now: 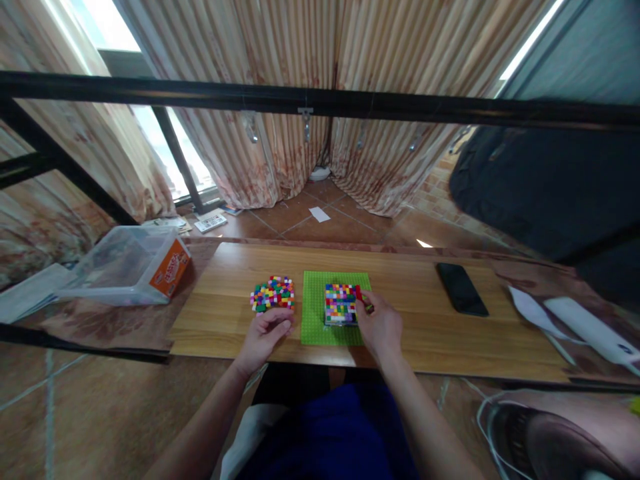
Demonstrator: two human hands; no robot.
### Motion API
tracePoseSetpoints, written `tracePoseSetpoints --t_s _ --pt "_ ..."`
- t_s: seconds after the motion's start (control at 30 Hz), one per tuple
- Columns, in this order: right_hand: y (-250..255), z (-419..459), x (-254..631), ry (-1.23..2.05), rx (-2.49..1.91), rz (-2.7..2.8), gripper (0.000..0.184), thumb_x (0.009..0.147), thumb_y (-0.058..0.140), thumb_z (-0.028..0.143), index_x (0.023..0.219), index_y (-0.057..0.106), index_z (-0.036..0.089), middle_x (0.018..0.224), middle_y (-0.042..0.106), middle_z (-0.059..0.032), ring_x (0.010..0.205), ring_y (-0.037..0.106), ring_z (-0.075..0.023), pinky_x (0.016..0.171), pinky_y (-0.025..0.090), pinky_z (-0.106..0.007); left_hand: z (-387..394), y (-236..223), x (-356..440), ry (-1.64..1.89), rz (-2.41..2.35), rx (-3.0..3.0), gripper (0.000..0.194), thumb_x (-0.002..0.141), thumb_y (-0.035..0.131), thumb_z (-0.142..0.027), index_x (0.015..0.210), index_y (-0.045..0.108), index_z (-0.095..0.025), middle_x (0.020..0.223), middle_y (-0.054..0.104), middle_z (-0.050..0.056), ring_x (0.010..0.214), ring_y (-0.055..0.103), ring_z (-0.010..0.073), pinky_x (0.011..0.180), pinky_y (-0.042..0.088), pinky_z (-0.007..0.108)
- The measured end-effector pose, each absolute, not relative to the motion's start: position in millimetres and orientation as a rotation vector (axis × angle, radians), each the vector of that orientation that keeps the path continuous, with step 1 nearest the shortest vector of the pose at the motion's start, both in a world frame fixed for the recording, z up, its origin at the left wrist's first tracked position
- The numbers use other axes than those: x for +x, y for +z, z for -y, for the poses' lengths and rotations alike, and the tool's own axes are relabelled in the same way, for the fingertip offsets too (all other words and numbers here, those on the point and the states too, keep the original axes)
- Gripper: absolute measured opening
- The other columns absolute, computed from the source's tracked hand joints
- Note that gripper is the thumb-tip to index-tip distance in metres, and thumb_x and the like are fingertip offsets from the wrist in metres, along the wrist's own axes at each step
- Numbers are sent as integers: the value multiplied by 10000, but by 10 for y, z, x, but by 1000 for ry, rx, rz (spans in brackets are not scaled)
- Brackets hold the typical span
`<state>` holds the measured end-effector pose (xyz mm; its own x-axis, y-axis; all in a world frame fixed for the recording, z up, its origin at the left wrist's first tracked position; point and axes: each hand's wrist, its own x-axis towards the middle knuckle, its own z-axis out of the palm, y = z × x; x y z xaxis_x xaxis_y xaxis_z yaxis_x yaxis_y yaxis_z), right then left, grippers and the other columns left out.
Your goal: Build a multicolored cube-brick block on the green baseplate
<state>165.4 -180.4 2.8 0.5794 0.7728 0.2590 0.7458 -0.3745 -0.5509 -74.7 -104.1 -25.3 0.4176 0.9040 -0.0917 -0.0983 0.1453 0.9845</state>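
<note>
right hand (382, 327) at square multicoloured plastic-brick block (341, 303), likely steadying it, pinch unclear; left hand (265, 337) half-spread, small loose bricks (273, 295) handily close

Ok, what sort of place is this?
Probably a room in a home, by a window: floor-length patterned curtains, a tiled floor, and a low wooden board with small colourful bricks on it.

This looks like a room in a home, with long patterned curtains (290, 153) hanging at twelve o'clock (window light showing past them at eleven), terracotta-coloured floor tiles (345, 230) beneath, and a phone (461, 289) on a wooden board (420, 320) at three.
</note>
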Motion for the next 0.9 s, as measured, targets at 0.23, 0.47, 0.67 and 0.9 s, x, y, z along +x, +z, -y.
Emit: tracePoseSetpoints --t_s 0.23,0.47,0.67,0.9 --pt "51 1773 1673 144 -2109 1185 330 853 528 362 1043 718 172 927 731 -86 736 636 -204 712 464 -332 1045 -228 -749 878 -855 1216 317 697 804 -362 937 739 -165 824 723 33 699 644 123 683 539 239" --pt "41 1770 1771 360 -1901 1080 401 838 526 462 1007 726 158 932 747 -99 729 648 -195 701 489 -325 1055 -211 -734 872 -855 1181 310 695 802 -354 931 736 -163 804 724 36 690 651 124 677 553 242" --pt "35 1745 1828 404 -1833 1019 413 850 520 478 970 742 152 941 758 -112 787 673 -215 736 505 -337 1057 -217 -731 888 -845 1208 311 712 786 -368 933 737 -155 800 722 41 673 648 121 661 556 242" --pt "47 1730 1787 321 -1998 1056 369 783 596 425 1004 735 164 915 760 -100 718 659 -203 694 491 -331 1060 -222 -722 891 -850 1191 318 705 793 -370 931 736 -153 802 722 38 658 641 111 659 543 235"
